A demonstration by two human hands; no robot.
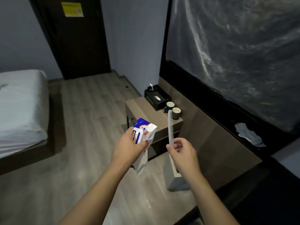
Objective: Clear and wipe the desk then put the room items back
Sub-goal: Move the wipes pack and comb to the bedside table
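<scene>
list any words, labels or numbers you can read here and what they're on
Nothing can be read for certain.
Yellow notice on the dark door: lines of print, too small and blurred to read.
Wet wipes pack in the left hand: blue and red label marks, blurred.
Same pack, lower part: a few dark characters, unreadable.
Comb in the right hand: no text visible.

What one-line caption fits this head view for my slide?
Left hand grips a wet wipes pack and right hand pinches a white comb before the side table.
</scene>
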